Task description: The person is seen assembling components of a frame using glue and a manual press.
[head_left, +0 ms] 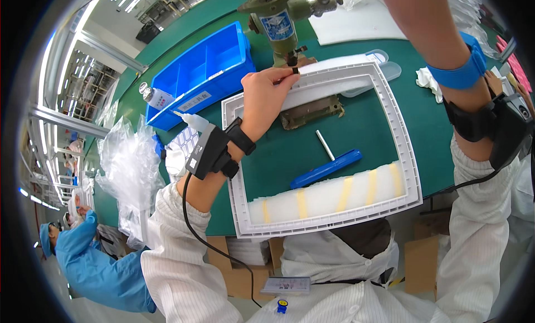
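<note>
My left hand (264, 97) is closed in a pinch at the far edge of a white rectangular frame (414, 172). Between its fingertips shows a small black piece (295, 71), too small to name. Right above the fingertips is the dark tip of a green bench press (273, 30). My right forearm (421, 22) reaches up past the top edge, so the right hand is out of sight. Inside the frame lie a blue bar-shaped tool (326, 170), a white rod (325, 145) and the press's metal base (312, 113). White foam (323, 197) with yellow strips lines the frame's near side.
A blue divided bin (200, 64) with a small white bottle (156, 96) stands left of the press. Clear plastic bags (131, 172) are heaped at the left. Crumpled white tissue (428, 83) lies at the right. A person in blue (100, 262) works at far left.
</note>
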A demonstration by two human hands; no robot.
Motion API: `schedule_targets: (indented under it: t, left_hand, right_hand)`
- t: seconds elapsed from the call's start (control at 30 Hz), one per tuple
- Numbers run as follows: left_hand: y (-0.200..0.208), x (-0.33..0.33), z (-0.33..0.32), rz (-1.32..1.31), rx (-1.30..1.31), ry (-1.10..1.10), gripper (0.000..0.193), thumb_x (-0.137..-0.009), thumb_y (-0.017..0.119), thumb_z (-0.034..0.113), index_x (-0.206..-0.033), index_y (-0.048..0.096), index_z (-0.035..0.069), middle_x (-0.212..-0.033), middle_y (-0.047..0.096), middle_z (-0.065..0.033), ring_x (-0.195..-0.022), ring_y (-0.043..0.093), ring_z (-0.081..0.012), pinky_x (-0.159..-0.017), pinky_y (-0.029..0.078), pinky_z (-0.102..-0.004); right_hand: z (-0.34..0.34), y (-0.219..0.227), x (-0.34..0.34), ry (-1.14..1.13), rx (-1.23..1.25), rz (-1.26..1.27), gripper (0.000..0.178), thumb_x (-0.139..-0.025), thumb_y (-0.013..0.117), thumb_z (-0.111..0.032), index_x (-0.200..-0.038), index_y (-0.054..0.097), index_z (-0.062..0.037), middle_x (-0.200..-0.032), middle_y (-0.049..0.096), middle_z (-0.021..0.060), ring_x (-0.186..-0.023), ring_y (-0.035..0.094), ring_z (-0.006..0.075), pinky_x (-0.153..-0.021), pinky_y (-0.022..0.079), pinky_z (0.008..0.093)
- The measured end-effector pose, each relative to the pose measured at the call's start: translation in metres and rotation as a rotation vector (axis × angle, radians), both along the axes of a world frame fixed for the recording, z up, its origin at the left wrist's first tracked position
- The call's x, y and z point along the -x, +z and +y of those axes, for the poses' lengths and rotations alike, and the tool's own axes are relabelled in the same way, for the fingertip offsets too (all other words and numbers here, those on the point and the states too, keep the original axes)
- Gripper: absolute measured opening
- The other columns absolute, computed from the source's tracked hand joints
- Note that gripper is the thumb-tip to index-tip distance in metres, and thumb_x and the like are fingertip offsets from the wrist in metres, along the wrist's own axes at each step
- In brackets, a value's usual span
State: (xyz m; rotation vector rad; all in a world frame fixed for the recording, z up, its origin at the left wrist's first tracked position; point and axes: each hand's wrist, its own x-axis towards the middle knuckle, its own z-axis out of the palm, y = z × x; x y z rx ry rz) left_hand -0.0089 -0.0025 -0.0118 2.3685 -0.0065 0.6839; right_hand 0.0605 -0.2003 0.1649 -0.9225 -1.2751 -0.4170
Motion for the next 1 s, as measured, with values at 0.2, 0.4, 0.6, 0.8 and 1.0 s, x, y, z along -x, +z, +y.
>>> schedule_targets:
  t: [0.2, 0.4, 0.6, 0.8, 1.0]
  left_hand:
    - [0.001, -0.005, 0.000, -0.031, -0.065, 0.008, 0.027, -0.081, 0.076, 0.021, -0.095, 0.074, -0.003, -0.090, 0.073, -0.0171, -0.079, 0.072, -0.0251, -0.072, 0.053, -0.0294]
    - [-0.004, -0.009, 0.004, -0.061, -0.044, 0.018, 0.024, -0.080, 0.076, 0.021, -0.090, 0.075, 0.000, -0.085, 0.073, -0.0155, -0.074, 0.071, -0.0260, -0.072, 0.051, -0.0308]
    - [-0.003, -0.010, 0.003, -0.089, -0.003, 0.033, 0.021, -0.079, 0.077, 0.021, -0.086, 0.076, 0.001, -0.079, 0.072, -0.0154, -0.067, 0.069, -0.0275, -0.069, 0.052, -0.0311]
    - [-0.003, -0.010, 0.004, -0.110, -0.029, 0.038, 0.023, -0.078, 0.077, 0.022, -0.087, 0.076, 0.001, -0.079, 0.072, -0.0164, -0.066, 0.070, -0.0279, -0.068, 0.053, -0.0312]
    - [-0.001, -0.012, 0.005, -0.053, 0.004, 0.039, 0.025, -0.079, 0.077, 0.023, -0.089, 0.076, 0.001, -0.081, 0.073, -0.0170, -0.068, 0.071, -0.0280, -0.067, 0.054, -0.0308]
  right_hand:
    - [0.008, 0.006, -0.017, -0.139, -0.013, -0.056, 0.020, -0.098, 0.052, -0.021, -0.104, 0.054, -0.0021, -0.083, 0.049, 0.0012, -0.074, 0.052, 0.0102, -0.069, 0.046, 0.0257]
    - [0.000, 0.011, -0.014, -0.100, 0.086, -0.021, 0.020, -0.098, 0.052, -0.022, -0.104, 0.052, -0.0024, -0.084, 0.049, 0.0023, -0.074, 0.053, 0.0101, -0.070, 0.047, 0.0257]
    - [-0.001, 0.008, -0.011, -0.110, 0.097, -0.030, 0.019, -0.099, 0.052, -0.021, -0.105, 0.052, -0.0029, -0.086, 0.049, 0.0018, -0.075, 0.053, 0.0098, -0.070, 0.047, 0.0244]
    - [-0.001, -0.004, -0.013, -0.100, 0.005, -0.100, 0.016, -0.100, 0.051, -0.019, -0.107, 0.051, -0.0040, -0.091, 0.051, 0.0019, -0.077, 0.054, 0.0091, -0.070, 0.047, 0.0245]
    - [0.002, -0.006, -0.015, -0.110, 0.015, -0.114, 0.017, -0.100, 0.050, -0.020, -0.108, 0.052, -0.0047, -0.091, 0.052, 0.0013, -0.078, 0.055, 0.0087, -0.071, 0.047, 0.0240]
